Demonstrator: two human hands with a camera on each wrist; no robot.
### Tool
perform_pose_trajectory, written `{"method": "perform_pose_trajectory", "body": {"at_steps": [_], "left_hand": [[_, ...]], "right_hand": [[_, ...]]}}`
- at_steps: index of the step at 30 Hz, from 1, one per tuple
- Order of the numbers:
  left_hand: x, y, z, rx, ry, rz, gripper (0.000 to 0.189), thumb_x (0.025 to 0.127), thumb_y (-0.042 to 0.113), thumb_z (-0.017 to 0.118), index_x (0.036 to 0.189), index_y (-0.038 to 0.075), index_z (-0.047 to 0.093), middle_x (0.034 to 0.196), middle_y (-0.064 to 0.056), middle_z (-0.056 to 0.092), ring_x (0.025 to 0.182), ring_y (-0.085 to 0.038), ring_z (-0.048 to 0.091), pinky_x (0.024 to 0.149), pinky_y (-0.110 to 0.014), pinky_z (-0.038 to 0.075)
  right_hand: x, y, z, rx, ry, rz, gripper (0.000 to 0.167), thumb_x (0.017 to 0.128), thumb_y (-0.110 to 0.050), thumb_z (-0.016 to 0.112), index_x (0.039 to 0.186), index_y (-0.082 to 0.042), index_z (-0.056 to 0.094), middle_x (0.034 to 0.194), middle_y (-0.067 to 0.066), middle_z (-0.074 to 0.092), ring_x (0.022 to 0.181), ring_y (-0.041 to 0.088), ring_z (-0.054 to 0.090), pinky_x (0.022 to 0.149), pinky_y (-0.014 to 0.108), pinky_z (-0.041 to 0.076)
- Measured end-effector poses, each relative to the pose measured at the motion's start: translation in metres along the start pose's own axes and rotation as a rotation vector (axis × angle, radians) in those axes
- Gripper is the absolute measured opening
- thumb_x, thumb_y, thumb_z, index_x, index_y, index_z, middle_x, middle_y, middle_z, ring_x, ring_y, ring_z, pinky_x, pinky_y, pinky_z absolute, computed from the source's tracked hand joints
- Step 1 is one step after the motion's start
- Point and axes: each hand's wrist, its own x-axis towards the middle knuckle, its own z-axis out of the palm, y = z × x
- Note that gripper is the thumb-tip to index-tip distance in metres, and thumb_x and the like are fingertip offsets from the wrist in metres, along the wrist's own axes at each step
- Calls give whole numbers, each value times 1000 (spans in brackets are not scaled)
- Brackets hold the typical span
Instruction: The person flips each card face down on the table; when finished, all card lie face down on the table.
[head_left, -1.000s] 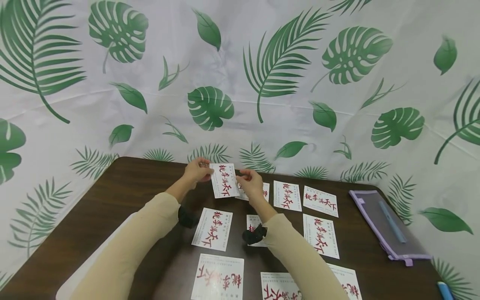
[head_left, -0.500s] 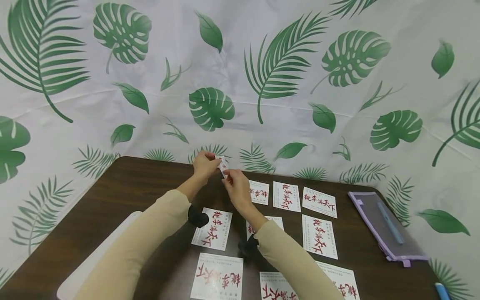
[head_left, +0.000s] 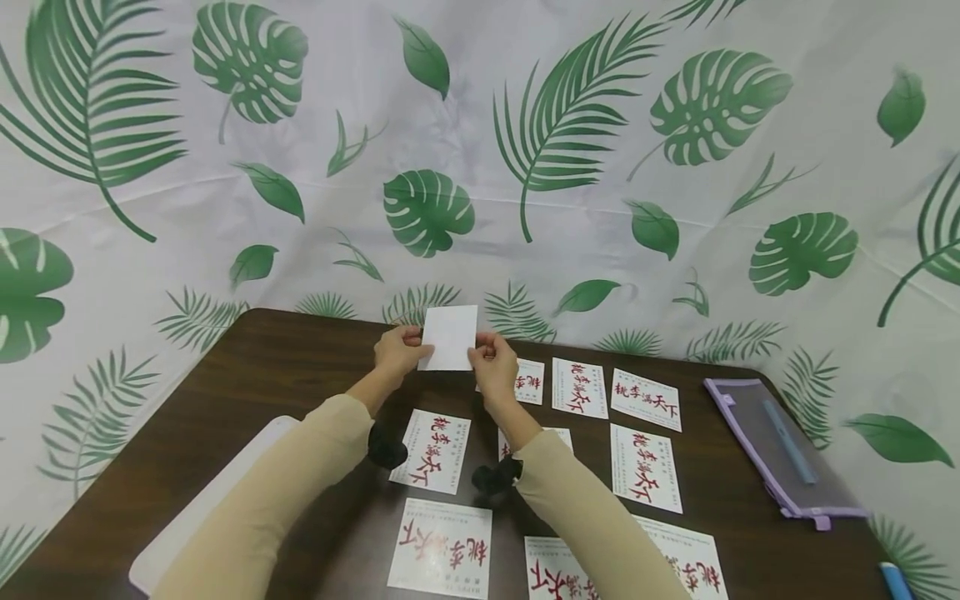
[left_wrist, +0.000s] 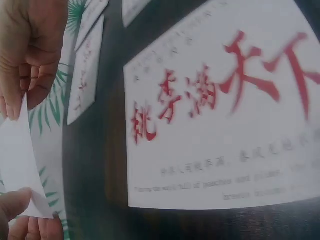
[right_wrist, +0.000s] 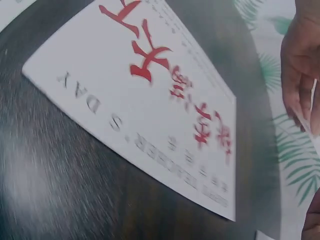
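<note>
Both hands hold up a card (head_left: 450, 337) over the far edge of the table, its blank white side facing me. My left hand (head_left: 400, 348) pinches it at the left edge, thumb in front and fingers behind. At the opposite edge my right hand (head_left: 497, 367) pinches it the same way. The left wrist view shows the white card (left_wrist: 14, 155) between the two hands. Below the right hand lies a partly hidden card (head_left: 531, 382) with red characters. Another printed card (head_left: 431, 452) lies nearer, beside the left wrist.
More printed cards lie on the dark table (head_left: 292, 367), among them a back-row card (head_left: 579, 387) and a near card (head_left: 441, 548). A purple-edged mesh pouch (head_left: 780, 450) is at right, a white board (head_left: 202, 508) at left. A leaf-patterned cloth (head_left: 570, 275) hangs behind.
The held card has turned over: its red print faced me, then it stood nearly edge-on, and now its blank side shows. The hands drew together and moved apart again around it.
</note>
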Motion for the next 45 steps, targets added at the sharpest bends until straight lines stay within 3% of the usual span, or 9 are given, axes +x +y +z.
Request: {"method": "perform_pose_trajectory", "body": {"at_steps": [4, 6, 13, 17, 26, 39, 45], "left_hand": [[2, -11, 1, 57, 11, -9, 35, 81, 9, 71, 115, 1, 63, 109, -15, 66, 101, -26, 59, 84, -36, 48], [3, -15, -1, 107, 19, 5, 34, 81, 10, 71, 114, 1, 64, 107, -15, 66, 100, -26, 58, 85, -37, 47], [0, -25, -8, 269, 7, -6, 35, 81, 11, 69, 113, 0, 63, 102, -13, 63, 98, -28, 55, 89, -42, 44], [-1, -30, -11, 325, -11, -14, 35, 81, 12, 69, 113, 0, 63, 102, -13, 64, 96, -27, 55, 88, -42, 44], [1, -37, -9, 391, -15, -30, 35, 80, 15, 71, 113, 3, 64, 100, -10, 61, 95, -28, 54, 84, -42, 45], [3, -34, -9, 440, -13, -14, 34, 82, 15, 69, 113, 4, 64, 100, -11, 61, 93, -28, 54, 82, -43, 46], [6, -33, -11, 491, -26, -6, 32, 82, 17, 70, 111, 6, 65, 94, -8, 58, 88, -25, 51, 73, -38, 44]], "right_hand": [[-4, 9, 7, 50, -8, 105, 23, 81, 5, 64, 104, 5, 62, 65, 0, 54, 52, 8, 51, 59, 38, 56], [-5, 13, 11, 37, -19, 129, 24, 81, 7, 64, 104, 6, 61, 65, 2, 56, 52, 9, 52, 62, 41, 56], [-10, 18, 22, -119, -79, 140, 24, 78, 6, 66, 101, 6, 62, 67, 5, 58, 48, 7, 49, 46, 20, 47], [-14, 22, 25, -223, -91, 153, 22, 78, 3, 69, 99, 4, 64, 69, 6, 60, 50, 9, 52, 48, 20, 44], [-19, 25, 31, -408, -75, 97, 18, 75, -1, 73, 91, 2, 65, 74, 10, 63, 68, 20, 57, 65, 32, 48], [-14, 20, 34, -553, -116, 24, 19, 72, 2, 71, 88, 3, 60, 76, 12, 64, 74, 25, 59, 68, 36, 49], [-11, 20, 31, -523, -154, 35, 25, 77, -1, 71, 99, 2, 60, 78, 11, 63, 73, 23, 58, 68, 34, 49]]}}
